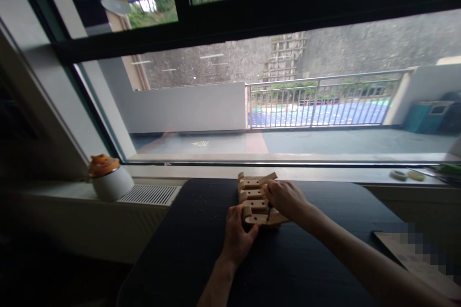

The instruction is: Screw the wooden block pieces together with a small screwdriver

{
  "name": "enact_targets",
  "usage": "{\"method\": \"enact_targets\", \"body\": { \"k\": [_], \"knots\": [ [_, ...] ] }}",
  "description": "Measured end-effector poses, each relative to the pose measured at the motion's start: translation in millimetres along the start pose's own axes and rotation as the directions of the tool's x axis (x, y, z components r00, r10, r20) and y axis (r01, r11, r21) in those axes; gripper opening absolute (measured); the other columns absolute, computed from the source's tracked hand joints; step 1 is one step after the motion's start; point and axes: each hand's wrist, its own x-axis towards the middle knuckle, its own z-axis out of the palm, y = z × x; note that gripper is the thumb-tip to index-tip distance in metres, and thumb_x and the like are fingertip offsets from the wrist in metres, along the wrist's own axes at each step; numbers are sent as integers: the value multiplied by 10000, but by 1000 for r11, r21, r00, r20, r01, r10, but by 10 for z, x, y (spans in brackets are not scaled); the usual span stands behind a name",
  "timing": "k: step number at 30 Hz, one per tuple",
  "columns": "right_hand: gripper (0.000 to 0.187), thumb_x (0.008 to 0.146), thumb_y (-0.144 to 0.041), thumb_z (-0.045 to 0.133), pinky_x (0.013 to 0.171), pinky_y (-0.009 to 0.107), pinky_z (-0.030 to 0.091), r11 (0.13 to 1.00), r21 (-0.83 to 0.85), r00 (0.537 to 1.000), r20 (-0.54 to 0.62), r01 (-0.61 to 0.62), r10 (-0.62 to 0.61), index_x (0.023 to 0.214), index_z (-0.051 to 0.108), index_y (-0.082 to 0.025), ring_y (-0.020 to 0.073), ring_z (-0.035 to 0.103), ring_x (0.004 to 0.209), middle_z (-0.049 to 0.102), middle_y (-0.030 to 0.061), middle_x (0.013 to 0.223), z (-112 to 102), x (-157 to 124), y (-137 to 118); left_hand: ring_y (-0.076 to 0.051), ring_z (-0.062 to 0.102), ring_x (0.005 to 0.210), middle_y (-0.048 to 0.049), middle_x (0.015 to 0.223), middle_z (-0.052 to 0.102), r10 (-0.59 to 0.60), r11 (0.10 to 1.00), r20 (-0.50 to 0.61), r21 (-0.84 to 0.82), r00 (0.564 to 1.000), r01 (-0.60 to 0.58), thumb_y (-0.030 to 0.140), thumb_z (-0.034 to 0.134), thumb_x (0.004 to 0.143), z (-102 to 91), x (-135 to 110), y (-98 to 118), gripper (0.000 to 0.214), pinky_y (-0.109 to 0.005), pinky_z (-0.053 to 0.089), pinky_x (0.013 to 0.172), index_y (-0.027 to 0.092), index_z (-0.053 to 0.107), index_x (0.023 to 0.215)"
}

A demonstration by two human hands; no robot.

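1. Slatted wooden piece is sitting on the black table, toward its far edge.
2. Left hand is bracing the near-left corner, thumb and fingers closed around it.
3. Right hand is gripping a dark-shafted tool, fingers curled tight, shaft pointing down at the nearest slat.

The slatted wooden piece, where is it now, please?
In the head view, the wooden piece is just right of centre, on the dark table, between the left hand and the right hand.
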Motion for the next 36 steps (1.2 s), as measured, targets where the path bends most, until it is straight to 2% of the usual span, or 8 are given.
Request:
{"method": "enact_targets", "body": {
  "k": [3, 7, 12, 16, 23, 27, 31, 36],
  "knots": [
    [361, 919, -290, 303, 584, 286, 395, 1000, -15, 1000, 11, -5, 5, 828, 624, -150, 223, 665, 726, 705, 112, 792, -13, 10, 7, -218, 561, 981, -44, 1017, 552, 2, 1000, -3, -4, 1000, -2, 189, 685, 681, 1, -3, -1, 440, -404, 485, 901, 220, 502, 1080],
    [280, 885, -283, 378, 574, 270, 376, 986, -26, 984, 71, 166, -164, 817, 613, -147, 210, 652, 716, 694, 103, 799, -157, -47, 38, -216, 553, 988, -46, 1029, 545, -3, 1000, 0, -8, 1000, 3, 195, 683, 690, 8, -4, -5, 453, -403, 485, 901, 219, 489, 1099],
    [167, 862, -265, 449, 619, 252, 378, 893, 58, 886, 116, 446, -450, 860, 590, -174, 192, 636, 800, 684, 69, 914, -258, -112, 117, -213, 550, 988, -42, 1028, 544, -3, 1000, 5, 3, 1000, 3, 201, 688, 686, 10, 7, -10, 456, -401, 480, 908, 218, 493, 1099],
    [192, 880, -264, 424, 600, 251, 373, 910, 46, 898, 147, 412, -414, 870, 583, -156, 193, 639, 766, 690, 87, 874, -254, -106, 118, -212, 547, 985, -45, 1027, 541, -10, 1000, 15, 11, 1000, 10, 207, 688, 692, 8, 10, -13, 439, -399, 480, 905, 215, 495, 1087],
    [281, 894, -310, 383, 636, 265, 399, 986, 7, 975, 143, 169, -168, 853, 613, -154, 210, 654, 794, 697, 115, 849, -142, -52, 36, -211, 547, 981, -45, 1034, 534, -15, 1000, 19, 0, 1000, 15, 201, 688, 690, 14, -10, -12, 440, -395, 488, 893, 218, 488, 1082],
    [338, 899, -320, 348, 640, 282, 410, 994, -22, 986, 135, 104, -100, 831, 634, -154, 224, 658, 801, 699, 124, 868, -150, -31, -2, -213, 549, 982, -48, 1027, 541, 0, 1000, 5, 7, 1000, 0, 200, 691, 682, 16, -7, -10, 436, -395, 485, 901, 212, 499, 1073],
    [268, 850, -282, 408, 621, 291, 411, 978, -34, 967, 158, 205, -198, 847, 641, -149, 235, 654, 770, 699, 118, 832, -286, -64, -6, -211, 558, 973, -45, 1018, 550, -1, 1000, -2, -1, 1000, 1, 198, 692, 682, 10, -2, -5, 455, -391, 494, 889, 216, 495, 1092],
    [189, 776, -163, 485, 640, 268, 410, 907, 65, 880, 222, 416, -419, 887, 638, -154, 223, 647, 819, 695, 106, 903, -427, -108, 20, -214, 566, 967, -45, 1017, 557, 5, 1000, 2, -6, 1000, -5, 209, 687, 690, 6, 0, -4, 439, -404, 496, 886, 221, 504, 1089]
  ]
}}
